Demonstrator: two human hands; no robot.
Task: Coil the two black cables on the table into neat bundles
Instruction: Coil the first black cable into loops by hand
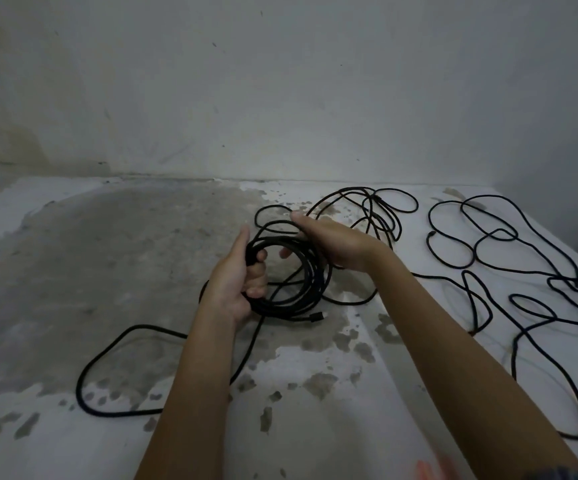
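Head view, down onto table [73, 258], white with grey worn patches. Wall [280, 81] behind, pale and scuffed.

Mid-frame: coil [277, 306], black, several turns, roughly round, held between both hands above table centre. Cannot tell whether low edge touches the surface.

Left hand [239, 282]: palm up, fingers [256, 271] curled through the ring from inside, thumb straight along the outer left rim. Firm grip on coil's left side, turns bunched in the palm.

Right hand [329, 244]: back toward camera, laid over coil's far right rim. Thumb out to the left across top strands; one fingertip showing inside the ring, so curled round the rim. Other fingers hidden under the hand.

Plug [315, 317] poking out at coil's near edge, just right of left wrist.

Tail [79, 386]: slack length running from under left forearm out in one wide loop at near left, flat on table.

Loops [396, 223]: loose tangle behind right hand, near back edge, uncoiled. Likely same cable as coil; join hidden by the hand.

Second cable [429, 220]: far right, sprawled in many open loops from back edge down to near right edge, flat on table, apart from both hands. Uncoiled.

Orange blur at bottom edge by right forearm; cannot tell what.
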